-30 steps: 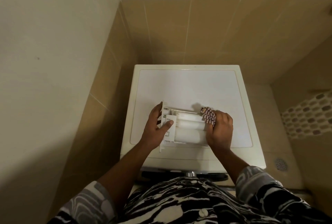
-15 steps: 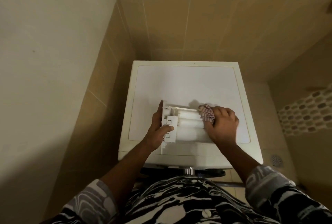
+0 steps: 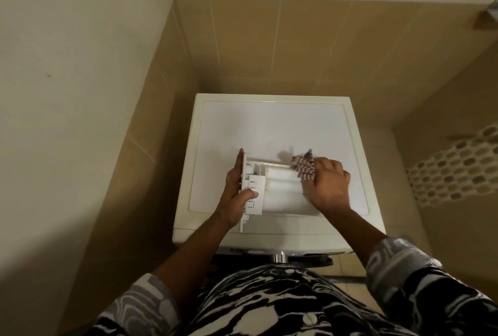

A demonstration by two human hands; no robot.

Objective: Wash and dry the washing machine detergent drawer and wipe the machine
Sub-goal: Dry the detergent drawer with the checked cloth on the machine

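Observation:
The white detergent drawer (image 3: 280, 190) lies on the white top of the washing machine (image 3: 272, 125), near its front edge. My left hand (image 3: 237, 195) grips the drawer's left end, thumb across the front panel. A bunched checked cloth (image 3: 304, 166) sticks out of my right hand (image 3: 327, 187), which presses it against the drawer's right end. The right part of the drawer is hidden under that hand.
The machine stands in a corner between a tan tiled wall (image 3: 296, 47) behind and a wall (image 3: 80, 93) at the left. A tiled floor strip and a mosaic band (image 3: 455, 171) lie to the right. The machine's back half (image 3: 272, 120) carries nothing.
My right hand with the cloth has shifted a little along the drawer's right end, and the cloth now pokes up further back. My left hand keeps its grip. The camera moved slightly.

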